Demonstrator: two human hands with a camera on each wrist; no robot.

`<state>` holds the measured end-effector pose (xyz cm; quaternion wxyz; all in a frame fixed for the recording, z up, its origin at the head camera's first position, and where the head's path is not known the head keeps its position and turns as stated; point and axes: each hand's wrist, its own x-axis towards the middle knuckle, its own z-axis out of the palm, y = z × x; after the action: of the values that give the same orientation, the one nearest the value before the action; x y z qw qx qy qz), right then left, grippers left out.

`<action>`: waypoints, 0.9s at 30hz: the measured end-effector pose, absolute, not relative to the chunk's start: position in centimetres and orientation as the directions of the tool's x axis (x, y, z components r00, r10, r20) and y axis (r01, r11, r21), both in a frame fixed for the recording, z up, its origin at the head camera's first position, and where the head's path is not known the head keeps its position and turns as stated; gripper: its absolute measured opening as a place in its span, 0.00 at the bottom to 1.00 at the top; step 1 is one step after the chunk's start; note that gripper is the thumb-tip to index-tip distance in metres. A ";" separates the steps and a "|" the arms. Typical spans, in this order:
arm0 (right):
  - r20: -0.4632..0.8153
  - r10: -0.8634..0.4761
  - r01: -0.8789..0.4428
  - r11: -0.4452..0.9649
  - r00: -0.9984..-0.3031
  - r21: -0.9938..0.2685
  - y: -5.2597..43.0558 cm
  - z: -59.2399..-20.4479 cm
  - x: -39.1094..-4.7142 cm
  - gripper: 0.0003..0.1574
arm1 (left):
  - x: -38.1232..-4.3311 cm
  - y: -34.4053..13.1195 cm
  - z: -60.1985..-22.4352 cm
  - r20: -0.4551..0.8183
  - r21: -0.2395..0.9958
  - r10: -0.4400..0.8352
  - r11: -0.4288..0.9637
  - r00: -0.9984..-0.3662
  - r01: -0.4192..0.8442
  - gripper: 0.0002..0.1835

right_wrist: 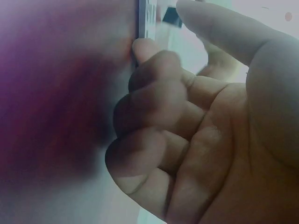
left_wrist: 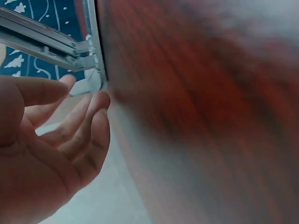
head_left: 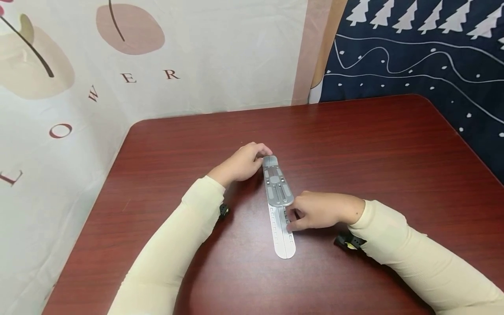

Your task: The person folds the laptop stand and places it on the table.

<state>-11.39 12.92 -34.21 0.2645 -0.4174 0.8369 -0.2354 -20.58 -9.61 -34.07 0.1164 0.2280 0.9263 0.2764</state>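
Observation:
A silver, slotted folding stand [head_left: 274, 180], looking like a laptop stand, lies lengthwise on the table. Its grey upper plate covers the far part, while the pale notched base strip [head_left: 280, 236] shows at the near end. In the left wrist view a hinged metal arm [left_wrist: 39, 35] rises at an angle from the base. My left hand [head_left: 247, 161] has its fingertips right at the far end, fingers loosely bent. My right hand [head_left: 316, 210] is by the right edge near the middle; its fingers curl loosely at the base, with the thumb apart from them.
The reddish-brown wooden table [head_left: 374, 153] has rounded corners. Behind it hangs a pale cloth [head_left: 232, 52] with lettering, and at the right a dark blue cloth [head_left: 397, 65] with white trees. A dark wrist camera [head_left: 349, 241] sits under the right sleeve.

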 end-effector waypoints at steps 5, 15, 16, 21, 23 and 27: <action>-0.177 -0.829 -0.579 0.507 -0.530 -0.639 13.2 -33.7 -11.9 0.13 | -18.0 -10.6 -32.9 0.007 0.568 0.423 0.744 -0.906 0.352 0.15; -0.047 -0.782 -0.594 0.509 -0.621 -0.622 14.2 -32.1 -12.6 0.11 | -13.2 -11.0 -31.0 0.145 0.539 0.402 0.734 -0.904 0.413 0.08; -0.038 -0.776 -0.595 0.513 -0.630 -0.619 14.3 -31.9 -12.6 0.12 | -12.9 -11.0 -30.9 0.156 0.533 0.404 0.734 -0.901 0.421 0.07; -0.004 -0.741 -0.584 0.533 -0.672 -0.613 14.6 -31.4 -12.6 0.13 | -11.8 -10.9 -30.7 0.180 0.498 0.416 0.743 -0.891 0.448 0.05; 0.024 -0.725 -0.587 0.537 -0.688 -0.606 14.6 -31.2 -12.7 0.11 | -11.5 -10.9 -30.6 0.174 0.490 0.425 0.745 -0.889 0.452 0.05; 0.100 -0.696 -0.601 0.527 -0.711 -0.601 14.5 -31.0 -13.0 0.10 | -11.2 -11.1 -30.6 0.164 0.469 0.450 0.747 -0.878 0.471 0.07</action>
<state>-12.96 14.54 -31.02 0.0763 -0.3725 0.8704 -0.3128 -11.22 -11.08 -30.59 -0.0204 0.2464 0.9344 0.2564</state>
